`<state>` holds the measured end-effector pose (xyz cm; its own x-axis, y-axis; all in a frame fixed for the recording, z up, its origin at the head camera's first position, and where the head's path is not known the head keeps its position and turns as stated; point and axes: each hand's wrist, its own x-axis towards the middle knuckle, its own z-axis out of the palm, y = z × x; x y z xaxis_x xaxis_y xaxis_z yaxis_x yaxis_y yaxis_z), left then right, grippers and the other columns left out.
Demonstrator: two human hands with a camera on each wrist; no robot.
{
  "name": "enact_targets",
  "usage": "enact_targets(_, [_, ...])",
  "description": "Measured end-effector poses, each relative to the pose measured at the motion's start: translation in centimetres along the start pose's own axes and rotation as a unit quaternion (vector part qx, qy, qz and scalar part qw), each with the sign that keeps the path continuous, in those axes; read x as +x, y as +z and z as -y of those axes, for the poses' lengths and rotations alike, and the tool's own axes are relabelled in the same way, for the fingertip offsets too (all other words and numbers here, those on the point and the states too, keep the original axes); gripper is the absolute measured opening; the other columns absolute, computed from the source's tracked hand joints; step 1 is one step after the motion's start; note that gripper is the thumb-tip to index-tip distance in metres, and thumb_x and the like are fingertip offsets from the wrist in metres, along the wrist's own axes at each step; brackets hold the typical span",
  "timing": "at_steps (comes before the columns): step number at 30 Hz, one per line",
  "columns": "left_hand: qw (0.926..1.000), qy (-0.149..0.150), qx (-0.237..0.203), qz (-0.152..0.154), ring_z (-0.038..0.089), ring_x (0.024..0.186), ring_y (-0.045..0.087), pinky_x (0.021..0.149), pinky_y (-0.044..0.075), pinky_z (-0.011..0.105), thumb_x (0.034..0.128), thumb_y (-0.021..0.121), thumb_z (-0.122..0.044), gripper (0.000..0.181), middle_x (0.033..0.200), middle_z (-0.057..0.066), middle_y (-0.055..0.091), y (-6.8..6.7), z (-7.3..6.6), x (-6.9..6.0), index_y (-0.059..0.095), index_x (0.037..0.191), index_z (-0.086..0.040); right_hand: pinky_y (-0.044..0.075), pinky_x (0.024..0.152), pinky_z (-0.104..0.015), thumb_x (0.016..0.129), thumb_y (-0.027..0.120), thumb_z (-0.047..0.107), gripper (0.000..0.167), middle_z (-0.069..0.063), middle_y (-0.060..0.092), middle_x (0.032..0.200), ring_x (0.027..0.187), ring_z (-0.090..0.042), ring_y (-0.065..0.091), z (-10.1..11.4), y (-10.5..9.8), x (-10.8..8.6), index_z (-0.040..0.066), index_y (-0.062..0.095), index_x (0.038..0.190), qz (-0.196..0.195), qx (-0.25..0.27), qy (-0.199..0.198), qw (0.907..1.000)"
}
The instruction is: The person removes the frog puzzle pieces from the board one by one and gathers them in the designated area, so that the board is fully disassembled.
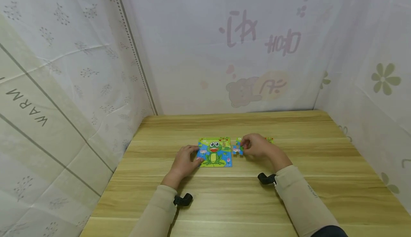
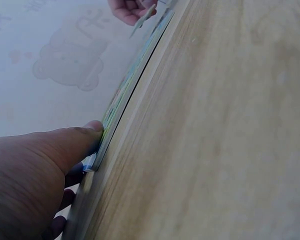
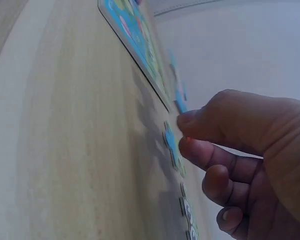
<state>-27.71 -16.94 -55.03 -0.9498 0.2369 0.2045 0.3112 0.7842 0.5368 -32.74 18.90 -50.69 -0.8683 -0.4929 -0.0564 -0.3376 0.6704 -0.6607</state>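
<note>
The right hand (image 1: 258,146) pinches a puzzle piece (image 1: 237,150); the left hand (image 1: 184,162), thumb and fingers spread, touches the frog puzzle (image 1: 213,156).

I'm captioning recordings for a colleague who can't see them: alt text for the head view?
A person's right hand pinches a puzzle piece beside a frog picture board, while the left hand touches the board's left side. Other pieces lie partly hidden by the right hand on a wood-grain table, with printed cloth behind.
</note>
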Motion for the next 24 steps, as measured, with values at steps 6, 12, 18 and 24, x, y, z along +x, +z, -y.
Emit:
enact_targets(6, [1.0000,-0.003,-0.003,0.003,0.033,0.138,0.051,0.117,0.041,0.053,0.0942,0.081,-0.037,0.055,0.145,0.006,0.061,-0.03,0.02,0.03,0.067,0.139,-0.008,0.053,0.067,-0.031,0.090,0.073,0.001,0.015,-0.001,0.066,0.086,0.078,-0.017,0.060,-0.37,-0.23,-0.25,0.010,0.072,0.101,0.022,0.014,0.005,0.9996])
enact_targets(12, [1.0000,-0.001,-0.001,0.002,0.033,0.138,0.051,0.116,0.041,0.053,0.0941,0.081,-0.037,0.055,0.145,0.007,0.061,-0.05,0.00,0.06,0.067,0.138,-0.008,0.052,0.064,-0.031,0.091,0.074,0.001,0.014,0.000,0.066,0.084,0.075,-0.016,0.059,-0.51,-0.15,-0.34,0.010,0.072,0.101,0.027,0.005,0.009,0.9996])
enact_targets(18, [1.0000,-0.004,-0.001,0.004,0.033,0.138,0.050,0.116,0.041,0.054,0.0945,0.081,-0.036,0.055,0.145,0.007,0.060,-0.09,-0.13,-0.04,0.067,0.139,-0.008,0.051,0.062,-0.031,0.090,0.073,-0.001,0.015,-0.001,0.065,0.084,0.073,-0.017,0.058,-0.62,-0.21,-0.40,0.009,0.072,0.101,0.026,0.010,0.021,0.9994])
enact_targets(24, [0.9999,-0.009,0.004,0.003,0.032,0.139,0.050,0.117,0.039,0.056,0.0944,0.081,-0.038,0.055,0.144,0.007,0.061,0.06,-0.04,-0.03,0.067,0.139,-0.008,0.051,0.063,-0.031,0.091,0.073,-0.001,0.015,-0.002,0.064,0.085,0.075,-0.018,0.057,-0.93,-0.17,-0.38,0.009,0.072,0.102,0.025,0.007,0.022,0.9994])
